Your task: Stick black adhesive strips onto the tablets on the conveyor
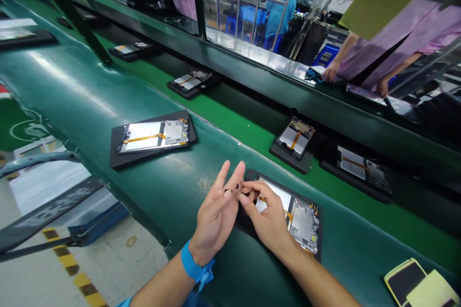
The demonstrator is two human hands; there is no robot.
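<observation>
My left hand [215, 213], with a blue wrist strap [196, 265], is turned palm up. Two of its fingers stretch out while the thumb presses a small black piece [236, 186] against the fingers. Thumb and fingertips of my right hand [270, 218] pinch together at that same piece; its exact shape is too small to tell. Under and beside my right hand lies an opened tablet [304, 223] on a black pad, showing a white battery, an orange flex cable and a silver-shielded board. My right hand and forearm hide part of it.
Another opened tablet [144, 135] lies on a black pad [117, 158] to the left. Several more sit along the green conveyor [245, 127] beyond the bench edge. A yellow-edged black block [405, 280] is at lower right. Across the line, a person in pink [382, 53] works.
</observation>
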